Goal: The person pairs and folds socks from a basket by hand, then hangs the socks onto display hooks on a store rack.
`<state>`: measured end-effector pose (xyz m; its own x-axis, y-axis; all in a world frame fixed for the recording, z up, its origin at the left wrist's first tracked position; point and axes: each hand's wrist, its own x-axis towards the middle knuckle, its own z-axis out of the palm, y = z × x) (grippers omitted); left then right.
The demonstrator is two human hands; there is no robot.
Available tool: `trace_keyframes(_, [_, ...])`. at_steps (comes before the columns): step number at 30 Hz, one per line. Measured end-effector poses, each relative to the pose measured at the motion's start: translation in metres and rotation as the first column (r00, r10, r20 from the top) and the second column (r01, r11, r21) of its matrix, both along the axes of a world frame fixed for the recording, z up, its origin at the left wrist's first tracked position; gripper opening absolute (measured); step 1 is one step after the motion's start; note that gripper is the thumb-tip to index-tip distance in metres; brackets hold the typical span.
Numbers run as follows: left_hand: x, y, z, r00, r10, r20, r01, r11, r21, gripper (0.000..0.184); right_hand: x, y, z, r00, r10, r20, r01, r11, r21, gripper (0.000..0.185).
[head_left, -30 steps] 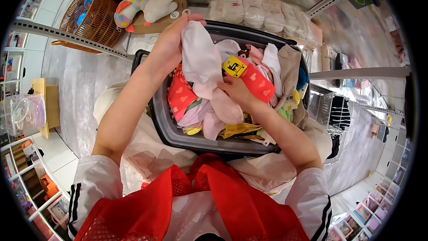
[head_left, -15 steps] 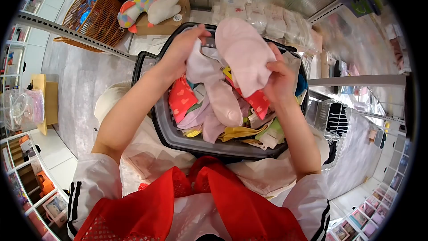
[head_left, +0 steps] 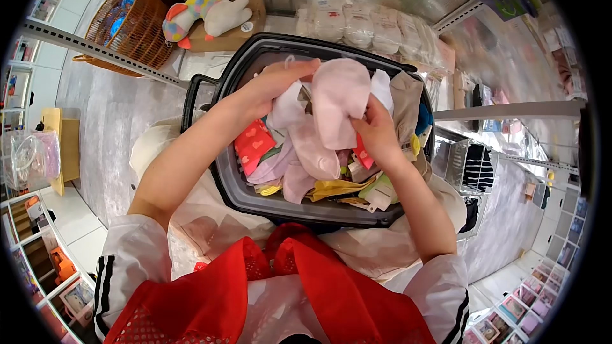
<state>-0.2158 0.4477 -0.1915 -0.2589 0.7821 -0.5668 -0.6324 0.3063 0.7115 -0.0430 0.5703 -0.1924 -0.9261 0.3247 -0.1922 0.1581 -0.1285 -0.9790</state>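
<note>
My right hand [head_left: 377, 132] pinches the lower right edge of a pale pink sock [head_left: 341, 92], which is held up over a grey plastic bin with a black rim [head_left: 242, 194]. My left hand [head_left: 287, 81] is bent over a whitish sock [head_left: 288, 109], its fingertips close to the pink sock's upper left edge. The left thumb is hidden, though the fingers look closed on the whitish sock. Below both hands, another pale pink sock [head_left: 319, 156] lies across the pile. Red heart-patterned fabric [head_left: 254, 143], lilac fabric [head_left: 277, 164] and yellow fabric [head_left: 338, 189] fill the bin around it.
Several wrapped white packs [head_left: 386, 28] line the shelf behind the bin. A colourful plush toy [head_left: 213, 13] lies on a cardboard box at the upper left, near a wicker basket [head_left: 137, 28]. Metal shelf bars [head_left: 510, 111] run along the right side.
Both hands have moved closer together, with the right hand shifting left and down. The pink sock has come lower, and the left hand has moved right and down.
</note>
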Motion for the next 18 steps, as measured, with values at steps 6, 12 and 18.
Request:
trace_keyframes(6, [0.008,0.003,-0.008,0.996,-0.006,-0.092,0.008,1.0,0.022,0.033,0.006,-0.004,0.003,0.964,0.231,0.135,-0.248,0.959,0.134,0.051])
trace_keyframes(12, [0.016,0.002,-0.001,0.888,-0.083,-0.452,0.132,0.988,0.078,0.033,-0.004,0.007,0.009,0.99,-0.044,-0.135,-0.046,0.797,-0.602,0.046])
trace_keyframes(18, [0.026,-0.001,0.003,0.793,-0.16,-0.588,0.202,0.979,0.006,0.03,-0.007,0.017,-0.004,0.982,-0.189,-0.013,0.176,0.935,-0.309,0.034])
